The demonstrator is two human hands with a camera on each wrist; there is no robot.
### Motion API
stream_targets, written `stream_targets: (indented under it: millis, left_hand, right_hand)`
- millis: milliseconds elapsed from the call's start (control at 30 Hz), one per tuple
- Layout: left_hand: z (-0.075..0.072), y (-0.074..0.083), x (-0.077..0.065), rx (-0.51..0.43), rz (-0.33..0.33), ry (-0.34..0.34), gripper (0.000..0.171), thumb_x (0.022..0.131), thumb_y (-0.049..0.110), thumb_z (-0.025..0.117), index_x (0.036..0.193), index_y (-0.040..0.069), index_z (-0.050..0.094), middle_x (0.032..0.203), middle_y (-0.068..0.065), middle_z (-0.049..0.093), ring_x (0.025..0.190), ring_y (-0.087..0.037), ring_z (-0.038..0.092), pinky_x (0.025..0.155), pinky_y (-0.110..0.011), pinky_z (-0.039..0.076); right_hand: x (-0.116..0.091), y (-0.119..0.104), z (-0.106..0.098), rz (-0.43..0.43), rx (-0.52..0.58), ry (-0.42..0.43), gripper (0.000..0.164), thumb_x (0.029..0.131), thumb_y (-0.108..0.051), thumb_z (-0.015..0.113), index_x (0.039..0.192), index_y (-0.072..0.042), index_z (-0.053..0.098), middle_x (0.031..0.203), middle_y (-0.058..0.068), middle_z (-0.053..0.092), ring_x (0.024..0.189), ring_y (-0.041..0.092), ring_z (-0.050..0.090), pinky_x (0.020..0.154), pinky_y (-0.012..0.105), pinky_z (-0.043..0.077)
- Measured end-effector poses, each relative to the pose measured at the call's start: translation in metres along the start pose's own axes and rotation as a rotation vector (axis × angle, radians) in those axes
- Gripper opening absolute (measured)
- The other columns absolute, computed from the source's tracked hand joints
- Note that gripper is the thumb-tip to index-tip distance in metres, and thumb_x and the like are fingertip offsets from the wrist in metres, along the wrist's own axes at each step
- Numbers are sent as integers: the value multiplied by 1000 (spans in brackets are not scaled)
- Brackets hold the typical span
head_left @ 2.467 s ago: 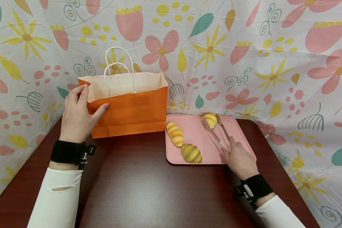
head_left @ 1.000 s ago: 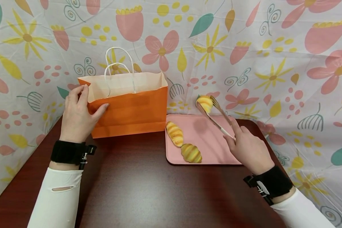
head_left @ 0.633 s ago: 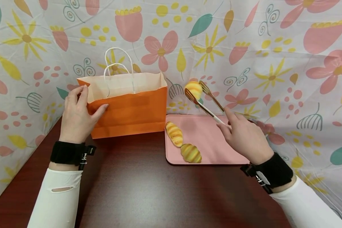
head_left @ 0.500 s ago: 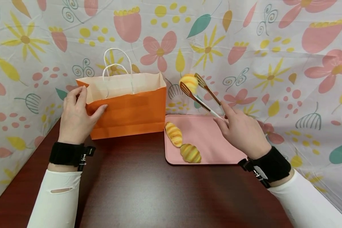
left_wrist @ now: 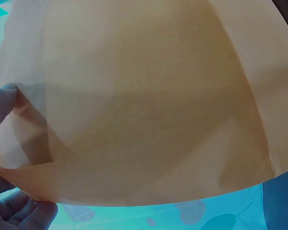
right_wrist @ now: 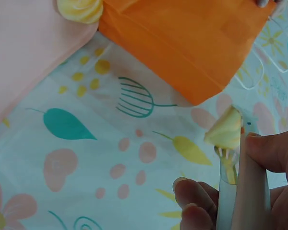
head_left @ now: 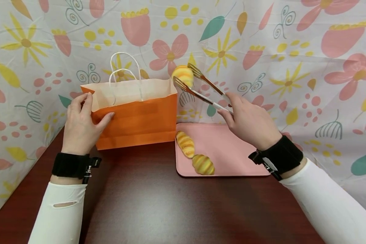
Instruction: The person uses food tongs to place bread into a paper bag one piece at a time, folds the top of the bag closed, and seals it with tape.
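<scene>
My left hand (head_left: 80,127) pinches the left edge of an orange paper bag (head_left: 140,118), thumb on the front and fingers at the corner. The bag stands upright, its mouth spread and its white handles raised. In the left wrist view, the bag's plain paper inside (left_wrist: 144,110) fills most of the picture. My right hand (head_left: 251,123) grips metal tongs (head_left: 198,95) with white handles. Between the tong tips a round yellow striped bread roll (head_left: 182,74) is held in the air, just beyond the bag's upper right corner. The right wrist view shows this roll (right_wrist: 225,129) as well.
A pink tray (head_left: 228,145) lies right of the bag on the dark wooden table (head_left: 158,203). On its left part sit a long yellow bread roll (head_left: 185,144) and a greenish-yellow striped roll (head_left: 203,165). A flower-print cloth (head_left: 262,40) hangs close behind.
The right hand has lifted the round roll off the tray with the tongs and carried it up and left to the bag's right corner. The left hand stays on the bag.
</scene>
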State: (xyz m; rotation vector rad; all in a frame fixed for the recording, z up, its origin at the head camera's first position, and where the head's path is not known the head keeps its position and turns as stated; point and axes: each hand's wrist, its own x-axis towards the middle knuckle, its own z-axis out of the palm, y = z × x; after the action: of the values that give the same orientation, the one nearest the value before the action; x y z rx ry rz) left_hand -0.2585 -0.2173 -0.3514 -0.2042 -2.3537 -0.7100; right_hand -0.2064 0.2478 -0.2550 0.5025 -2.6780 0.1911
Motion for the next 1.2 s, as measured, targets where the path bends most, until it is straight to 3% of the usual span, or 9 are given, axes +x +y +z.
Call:
stream_targets:
  millis: [200, 333, 500, 667, 933, 1200]
  left_hand:
    - [0, 1, 0, 2, -2, 0, 88, 98, 31, 89, 164, -8, 46, 161, -31, 43, 145, -54, 42, 124, -68, 39]
    - [-1, 0, 0, -3, 2, 5, 88, 98, 30, 89, 164, -9, 46, 161, -31, 44, 145, -55, 42, 125, -67, 38]
    - [-1, -1, 1, -8, 10, 8, 88, 98, 30, 90, 164, -9, 46, 161, -31, 44, 145, -55, 42, 125, -67, 39]
    - [0, -1, 1, -7, 6, 3, 89, 98, 31, 90, 164, -9, 46, 161, -31, 44, 145, -55, 42, 125, -68, 38]
    - [0, -1, 0, 2, -1, 3, 89, 98, 32, 89, 164, -8, 45, 162, -30, 43, 146, -55, 42, 124, -68, 39]
    - [0, -1, 1, 2, -6, -6, 89, 99, 32, 89, 165, -7, 45, 163, -29, 43, 146, -54, 42, 125, -67, 39]
  right_hand:
    - [23, -10, -1, -83, 1, 4, 48, 114, -26, 66, 150, 3, 51, 114, 18, 71, 102, 38, 72, 86, 60, 59]
    - [39, -19, -2, -168, -17, 2, 46, 113, -23, 67, 146, 6, 52, 105, 19, 69, 94, 40, 70, 85, 57, 59]
    - [58, -28, -2, -203, -51, -34, 44, 114, -23, 64, 146, 6, 55, 118, 21, 65, 96, 40, 68, 83, 57, 60]
    - [77, -34, -1, -185, -86, -129, 45, 116, -26, 60, 150, 3, 55, 126, 20, 63, 100, 39, 68, 87, 57, 60]
    - [109, -44, 2, -216, -92, -216, 35, 117, -23, 58, 140, 3, 61, 122, 21, 65, 107, 39, 66, 98, 55, 57]
    - [133, -59, 7, -293, -124, -281, 38, 117, -23, 57, 147, -1, 64, 125, 19, 68, 118, 37, 67, 105, 53, 55]
